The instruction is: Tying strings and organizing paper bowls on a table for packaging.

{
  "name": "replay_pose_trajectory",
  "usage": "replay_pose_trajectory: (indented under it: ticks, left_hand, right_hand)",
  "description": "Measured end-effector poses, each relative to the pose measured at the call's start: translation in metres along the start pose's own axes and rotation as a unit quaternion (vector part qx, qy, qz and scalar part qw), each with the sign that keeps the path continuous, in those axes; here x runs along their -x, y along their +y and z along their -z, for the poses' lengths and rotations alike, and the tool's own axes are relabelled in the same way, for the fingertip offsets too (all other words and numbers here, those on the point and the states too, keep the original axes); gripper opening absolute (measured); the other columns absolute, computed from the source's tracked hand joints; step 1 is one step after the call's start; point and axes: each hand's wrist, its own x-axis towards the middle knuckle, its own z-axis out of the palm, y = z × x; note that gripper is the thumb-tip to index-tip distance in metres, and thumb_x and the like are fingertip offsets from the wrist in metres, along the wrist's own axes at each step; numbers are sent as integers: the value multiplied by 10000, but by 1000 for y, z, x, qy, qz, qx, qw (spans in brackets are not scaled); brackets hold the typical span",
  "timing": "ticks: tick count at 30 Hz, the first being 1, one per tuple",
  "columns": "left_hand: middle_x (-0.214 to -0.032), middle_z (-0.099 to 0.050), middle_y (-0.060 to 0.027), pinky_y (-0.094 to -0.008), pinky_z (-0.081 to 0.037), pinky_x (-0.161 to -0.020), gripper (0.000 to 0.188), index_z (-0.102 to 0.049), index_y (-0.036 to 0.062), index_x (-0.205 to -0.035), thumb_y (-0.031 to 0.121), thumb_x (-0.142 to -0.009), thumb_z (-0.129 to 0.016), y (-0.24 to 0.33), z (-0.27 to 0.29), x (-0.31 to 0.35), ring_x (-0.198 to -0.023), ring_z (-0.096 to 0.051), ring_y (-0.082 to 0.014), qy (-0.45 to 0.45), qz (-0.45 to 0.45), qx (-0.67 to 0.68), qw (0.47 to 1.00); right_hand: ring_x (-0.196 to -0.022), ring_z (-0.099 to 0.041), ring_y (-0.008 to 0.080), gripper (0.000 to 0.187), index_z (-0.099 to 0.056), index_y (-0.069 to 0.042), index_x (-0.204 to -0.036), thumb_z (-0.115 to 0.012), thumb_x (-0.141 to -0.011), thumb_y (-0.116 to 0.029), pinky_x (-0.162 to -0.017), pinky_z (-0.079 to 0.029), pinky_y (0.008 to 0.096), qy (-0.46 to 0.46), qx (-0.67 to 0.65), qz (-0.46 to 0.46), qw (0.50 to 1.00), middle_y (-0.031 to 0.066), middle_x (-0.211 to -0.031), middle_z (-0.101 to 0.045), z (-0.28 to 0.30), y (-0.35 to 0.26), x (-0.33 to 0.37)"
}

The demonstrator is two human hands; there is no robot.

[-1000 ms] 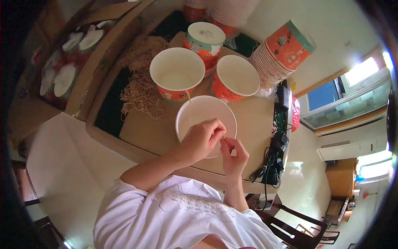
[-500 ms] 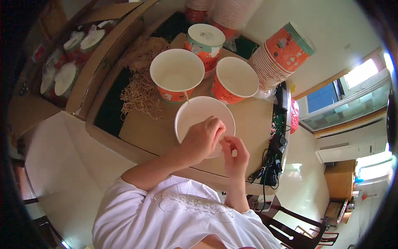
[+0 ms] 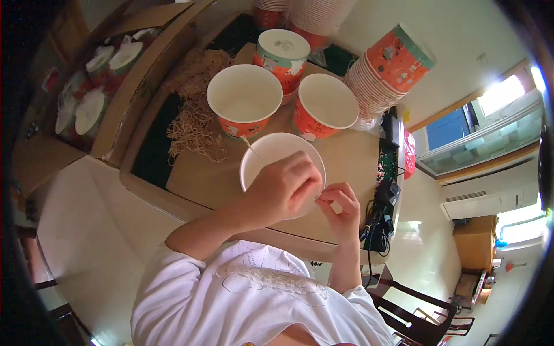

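A white-lined paper bucket (image 3: 266, 151) stands closest to me, its mouth facing up. From its far-left rim a thin tan string (image 3: 252, 147) runs toward my hands. Closed and knuckles up, my left hand (image 3: 291, 183) is over the bucket's right part; its fingertips are mostly hidden. My right hand (image 3: 340, 205) pinches with thumb and forefinger at the right rim, where a bit of string seems to show. Just beyond stand two more open buckets, one on the left (image 3: 244, 95) and one on the right (image 3: 328, 104), orange-red outside.
A tangled heap of string (image 3: 196, 130) lies to the left on the cardboard sheet (image 3: 202, 184). Behind are an upside-down bucket (image 3: 283, 49) and a leaning bucket stack (image 3: 384, 72). An open carton (image 3: 130, 86) holds wrapped buckets. Black cables (image 3: 378, 222) lie at the table's right edge.
My right hand has moved right, away from the left. My left hand has shifted slightly right, and the string at the far-left rim now slants more toward the right.
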Motion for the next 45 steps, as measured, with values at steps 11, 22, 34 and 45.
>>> replay_pose_trajectory:
  ticks: [11,22,34,45]
  left_hand:
    - [-833,-548,-33,-220,-456,-629,92,-582,45,-916,16,-836,-617,-1,-27,9,-764,-561,-90,67,126,244,959]
    - [-977,-545,-114,-420,-506,-726,128,-564,25,-951,26,-826,-589,-26,36,24,-901,-600,-322,-2,131,-150,980]
    - [-784,-635,-100,-318,-485,-604,76,-533,15,-940,59,-881,-554,-74,17,18,-664,-633,-195,89,192,19,977]
    - [-720,-538,-2,-230,-437,-499,71,-505,28,-863,81,-910,-496,-95,11,23,-588,-521,-60,43,313,193,929]
  right_hand:
    - [-960,-611,306,240,-632,-34,-907,-740,-693,-35,-811,-491,369,-1,132,15,991,120,-1031,-627,2,-23,-13]
    - [-701,-542,87,142,-590,36,-1005,-522,-897,-25,-633,-442,221,77,-148,-97,981,18,-818,-594,2,-10,-27]
    - [-488,-388,40,227,-624,-47,-1103,-526,-936,-165,-454,-321,220,13,33,-272,962,-35,-605,-458,16,17,-44]
    - [-606,-584,174,286,-678,-26,-819,-531,-909,-254,-616,-468,310,74,313,-57,945,105,-731,-625,19,35,-67]
